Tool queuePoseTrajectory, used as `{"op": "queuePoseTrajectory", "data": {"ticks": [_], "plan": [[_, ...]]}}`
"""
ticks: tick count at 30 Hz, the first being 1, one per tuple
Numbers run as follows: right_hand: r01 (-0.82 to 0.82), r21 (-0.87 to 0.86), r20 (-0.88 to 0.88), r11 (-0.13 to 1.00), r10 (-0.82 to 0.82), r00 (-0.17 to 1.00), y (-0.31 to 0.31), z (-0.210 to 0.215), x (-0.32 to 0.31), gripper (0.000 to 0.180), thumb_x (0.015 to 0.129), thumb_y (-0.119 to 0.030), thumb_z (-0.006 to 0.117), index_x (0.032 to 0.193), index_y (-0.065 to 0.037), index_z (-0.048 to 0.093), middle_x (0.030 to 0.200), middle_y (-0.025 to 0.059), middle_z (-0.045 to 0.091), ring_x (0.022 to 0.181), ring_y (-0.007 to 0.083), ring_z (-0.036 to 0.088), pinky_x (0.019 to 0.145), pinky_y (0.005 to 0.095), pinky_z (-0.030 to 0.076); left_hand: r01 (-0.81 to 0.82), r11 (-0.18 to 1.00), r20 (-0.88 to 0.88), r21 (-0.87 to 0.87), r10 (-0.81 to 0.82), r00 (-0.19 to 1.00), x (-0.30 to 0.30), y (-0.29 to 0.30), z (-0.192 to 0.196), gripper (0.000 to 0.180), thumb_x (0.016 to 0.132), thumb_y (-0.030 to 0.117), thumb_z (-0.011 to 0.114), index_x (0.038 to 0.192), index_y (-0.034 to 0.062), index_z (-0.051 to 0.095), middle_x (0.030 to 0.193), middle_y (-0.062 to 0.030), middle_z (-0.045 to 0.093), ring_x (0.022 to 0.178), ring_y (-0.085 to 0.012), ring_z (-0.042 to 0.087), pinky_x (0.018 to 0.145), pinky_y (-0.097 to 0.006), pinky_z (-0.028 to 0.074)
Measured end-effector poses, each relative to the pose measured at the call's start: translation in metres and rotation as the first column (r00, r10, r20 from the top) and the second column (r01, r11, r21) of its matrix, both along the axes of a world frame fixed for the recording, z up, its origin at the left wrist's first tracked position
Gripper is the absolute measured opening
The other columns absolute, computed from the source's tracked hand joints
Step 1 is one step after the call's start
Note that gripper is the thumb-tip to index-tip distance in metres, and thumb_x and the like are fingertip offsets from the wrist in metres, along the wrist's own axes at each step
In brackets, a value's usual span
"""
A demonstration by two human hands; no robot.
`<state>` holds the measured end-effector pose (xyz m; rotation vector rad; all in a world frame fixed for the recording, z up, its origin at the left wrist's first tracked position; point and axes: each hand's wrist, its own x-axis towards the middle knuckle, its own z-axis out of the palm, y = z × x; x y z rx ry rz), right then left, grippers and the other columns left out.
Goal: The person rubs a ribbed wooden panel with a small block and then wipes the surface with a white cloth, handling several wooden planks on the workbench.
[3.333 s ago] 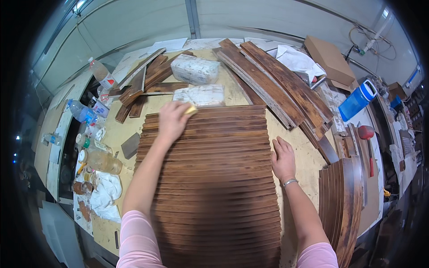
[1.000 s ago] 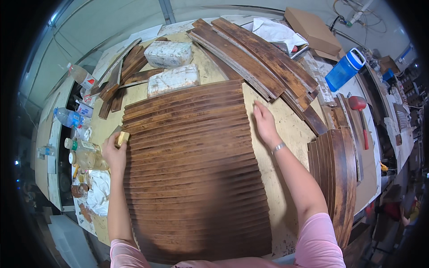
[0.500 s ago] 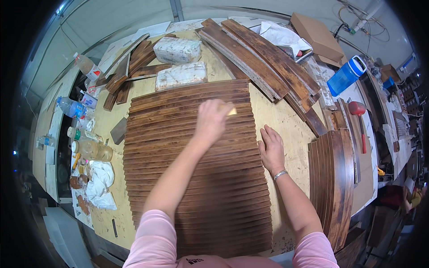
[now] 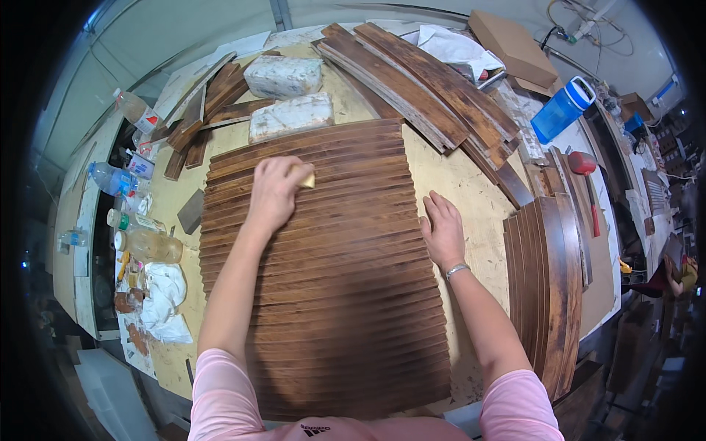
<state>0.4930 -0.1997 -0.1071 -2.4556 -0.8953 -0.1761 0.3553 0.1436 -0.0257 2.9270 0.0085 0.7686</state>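
Dark brown wooden boards (image 4: 346,257) lie edge to edge in overlapping rows across the middle of the table. My left hand (image 4: 276,192) is on the upper left part of these rows, its fingers closed around a small yellow block, perhaps a sponge (image 4: 308,180). Most of that block is hidden beneath the fingers. My right hand (image 4: 443,229) rests with fingers stretched out on the pale tabletop (image 4: 482,253), along the right edge of the rows, and holds nothing. A bracelet circles the right wrist.
Two white wrapped blocks (image 4: 292,117) sit beyond the rows. Loose planks (image 4: 412,92) are piled at the far right, others (image 4: 213,110) at the far left. Bottles (image 4: 151,246) and a white cloth (image 4: 163,301) line the left edge. At right are stacked boards (image 4: 544,294), a red-headed mallet (image 4: 583,163) and a blue jug (image 4: 562,110).
My left hand has slid left across the boards, carrying the yellow block. My right hand stays beside the right edge. The whole view has shifted slightly.
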Motion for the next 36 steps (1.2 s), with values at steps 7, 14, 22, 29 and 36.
{"op": "queuePoseTrajectory", "data": {"ticks": [7,14,22,29,36], "plan": [[0.033,-0.009,0.002,0.999,-0.033,0.999,-0.002,-0.002,0.000,0.044,0.092,-0.016,0.066,0.135,-0.006,0.061,0.149,0.0098,0.054,0.135,0.0316,0.048,0.116,0.0426,0.038,-0.397,0.911,-0.003,-0.107,0.399,0.917,-0.037,0.041,-0.008,0.042,0.080,-0.003,0.071,0.120,0.0131,0.070,0.115,-0.0074,0.066,0.113,-0.0320,0.059,0.097,-0.045,0.046],[0.017,0.003,0.006,1.000,-0.017,1.000,0.001,0.001,0.000,0.044,0.091,-0.015,0.064,0.134,-0.007,0.061,0.148,0.0097,0.055,0.135,0.0311,0.049,0.116,0.0427,0.038,-0.210,0.966,-0.117,-0.148,0.194,0.974,-0.080,0.026,0.001,0.045,0.079,-0.002,0.073,0.121,0.0134,0.068,0.116,-0.0112,0.066,0.115,-0.0340,0.060,0.101,-0.045,0.046],[0.027,-0.005,0.009,1.000,-0.027,1.000,-0.001,-0.001,0.001,0.044,0.092,-0.017,0.063,0.134,-0.006,0.060,0.148,0.0101,0.055,0.135,0.0300,0.049,0.116,0.0423,0.037,-0.455,0.868,-0.042,-0.198,0.456,0.889,-0.136,0.049,0.011,0.043,0.081,-0.005,0.073,0.122,0.0088,0.070,0.117,-0.0136,0.067,0.114,-0.0344,0.062,0.100,-0.042,0.050],[-0.002,0.015,0.037,1.000,0.001,0.999,-0.001,-0.005,0.003,0.044,0.091,-0.018,0.062,0.133,-0.004,0.062,0.146,0.0130,0.056,0.134,0.0310,0.049,0.116,0.0432,0.037,0.181,0.964,0.038,-0.195,-0.177,0.983,0.046,-0.129,0.015,0.037,0.081,0.002,0.075,0.117,0.0097,0.072,0.111,-0.0091,0.065,0.109,-0.0289,0.060,0.097,-0.043,0.049],[-0.030,0.062,0.113,0.998,0.023,0.993,-0.002,-0.012,0.006,0.043,0.088,-0.017,0.064,0.128,-0.001,0.064,0.142,0.0152,0.058,0.131,0.0319,0.052,0.113,0.0443,0.039,0.240,0.967,0.130,-0.088,-0.228,0.965,0.111,-0.171,0.008,0.033,0.076,0.001,0.075,0.106,0.0130,0.073,0.103,-0.0077,0.063,0.104,-0.0287,0.058,0.089,-0.042,0.046]]}}
